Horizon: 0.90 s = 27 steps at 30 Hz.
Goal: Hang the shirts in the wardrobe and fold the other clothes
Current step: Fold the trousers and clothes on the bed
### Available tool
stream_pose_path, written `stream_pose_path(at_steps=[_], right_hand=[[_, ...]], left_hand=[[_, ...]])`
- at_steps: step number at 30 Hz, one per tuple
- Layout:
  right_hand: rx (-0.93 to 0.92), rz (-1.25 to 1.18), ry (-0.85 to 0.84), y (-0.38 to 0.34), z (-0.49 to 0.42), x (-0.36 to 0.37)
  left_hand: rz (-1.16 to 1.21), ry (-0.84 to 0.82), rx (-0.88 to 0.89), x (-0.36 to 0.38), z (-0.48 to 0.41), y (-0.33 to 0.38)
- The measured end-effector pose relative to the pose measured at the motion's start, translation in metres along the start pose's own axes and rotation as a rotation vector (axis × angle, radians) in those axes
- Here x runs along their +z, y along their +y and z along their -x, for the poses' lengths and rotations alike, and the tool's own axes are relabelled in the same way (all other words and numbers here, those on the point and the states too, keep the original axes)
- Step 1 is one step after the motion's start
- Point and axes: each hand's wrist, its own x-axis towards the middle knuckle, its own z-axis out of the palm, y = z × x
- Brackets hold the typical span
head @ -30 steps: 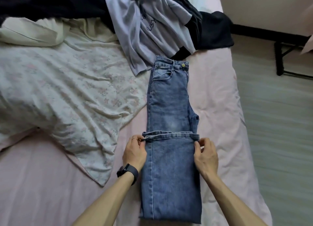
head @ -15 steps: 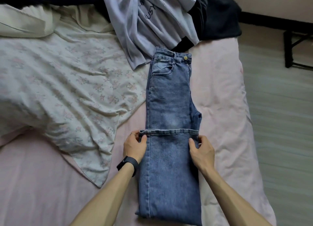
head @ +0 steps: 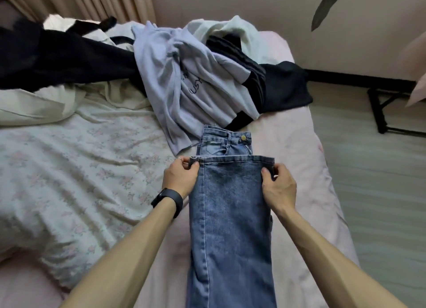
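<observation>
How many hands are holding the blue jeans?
2. The left hand pinches the left corner of the jeans' folded-up hem, and the right hand pinches the right corner. Both are in plain view, so none seems hidden.

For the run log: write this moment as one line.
fold jeans | left hand pinches hem corner | right hand pinches opposite corner | hem just short of waistband

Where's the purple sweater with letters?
In the head view, upper centre, the purple sweater lies crumpled on the bed, just beyond the jeans, over black clothes.
</observation>
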Motion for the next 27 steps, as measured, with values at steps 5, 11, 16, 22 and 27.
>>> stream_pose_path(at_steps=[5,11,16,22,27], right_hand=[[-0.024,-0.022,0.005,-0.021,-0.068,0.027],[0.018,0.038,-0.044,-0.008,-0.109,0.055],[-0.196,0.183,0.152,0.0,-0.075,0.064],[-0.637,0.592,-0.098,0.011,-0.038,0.098],[-0.259,0.765,-0.319,0.022,-0.095,0.088]], left_hand=[[-0.016,0.073,0.06,0.012,-0.064,0.03],[-0.068,0.058,0.062,0.029,-0.107,0.022],[-0.38,0.403,0.438,0.045,-0.079,-0.003],[-0.808,0.08,0.824,0.087,-0.053,-0.037],[-1.021,-0.135,0.624,0.08,-0.109,-0.017]])
